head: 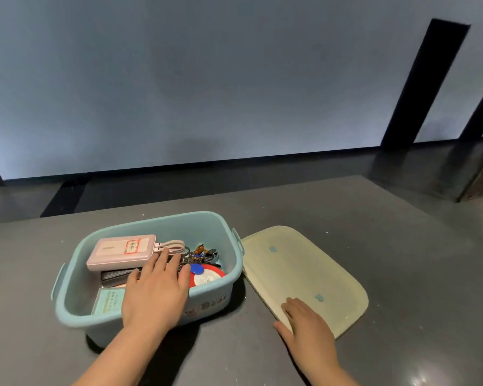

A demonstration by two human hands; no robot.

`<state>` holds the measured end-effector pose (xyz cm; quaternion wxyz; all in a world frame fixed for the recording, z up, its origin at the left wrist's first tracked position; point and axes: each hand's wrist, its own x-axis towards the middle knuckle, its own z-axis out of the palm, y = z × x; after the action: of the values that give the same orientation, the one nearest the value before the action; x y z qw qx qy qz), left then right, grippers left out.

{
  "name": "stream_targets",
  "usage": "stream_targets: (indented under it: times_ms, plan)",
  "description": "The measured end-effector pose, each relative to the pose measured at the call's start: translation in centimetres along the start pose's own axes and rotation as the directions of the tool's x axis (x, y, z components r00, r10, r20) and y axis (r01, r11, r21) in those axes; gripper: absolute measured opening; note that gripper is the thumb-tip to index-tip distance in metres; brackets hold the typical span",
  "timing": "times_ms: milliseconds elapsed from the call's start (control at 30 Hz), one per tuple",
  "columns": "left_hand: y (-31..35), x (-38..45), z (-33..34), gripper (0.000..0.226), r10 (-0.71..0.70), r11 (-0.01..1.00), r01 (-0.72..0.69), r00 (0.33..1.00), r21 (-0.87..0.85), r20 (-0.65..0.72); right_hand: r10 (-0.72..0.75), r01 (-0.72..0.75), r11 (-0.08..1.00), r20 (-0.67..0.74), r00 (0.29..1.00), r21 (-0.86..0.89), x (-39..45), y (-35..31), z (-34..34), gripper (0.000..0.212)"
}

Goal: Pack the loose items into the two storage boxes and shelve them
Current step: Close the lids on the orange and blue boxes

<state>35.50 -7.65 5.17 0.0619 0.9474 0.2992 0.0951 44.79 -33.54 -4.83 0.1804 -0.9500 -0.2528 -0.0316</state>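
Note:
A light blue storage box [78, 310] stands open on the grey table. Inside lie a pink power bank [117, 250] with its coiled cable, a bunch of keys [200, 256], a blue tag, a red and white round item [208, 275], a dark flat item and a pale green card [108, 300]. My left hand [156, 291] reaches into the box with straight fingers resting flat on the contents. The cream lid [299, 271] lies flat on the table right of the box. My right hand [307, 324] rests on the lid's near corner, thumb at its edge.
The grey table [374, 232] ends at a far edge ahead. Beyond it are a dark floor and a pale wall with a black vertical panel [427, 84] at the right. Only one box is in view.

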Motion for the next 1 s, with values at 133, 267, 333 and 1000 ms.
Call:
stream_targets:
  times_ms: [133,267,333,1000]
  plan:
    - [-0.1,-0.4,0.1,0.056,0.019,0.999,-0.017,0.999,0.041,-0.037,-0.038,0.022,0.996,-0.197,0.980,-0.087,-1.1,0.6,-2.6,0.026]
    - [0.2,-0.7,0.0,0.055,0.027,0.999,-0.025,0.996,0.029,-0.089,-0.027,-0.004,0.998,-0.458,0.888,-0.065,-0.7,1.1,-7.9,0.021]
    - [0.2,-0.9,-0.1,0.054,0.027,1.000,-0.027,0.993,0.004,-0.113,0.033,-0.066,0.997,-0.580,0.814,-0.036,0.2,0.7,-11.3,0.010]
    - [-11.0,-0.2,-11.3,0.032,-0.362,0.519,-0.318,0.759,-0.793,-0.541,-0.482,0.727,0.684,-0.710,0.514,0.061,9.9,-19.2,-19.3,0.025]
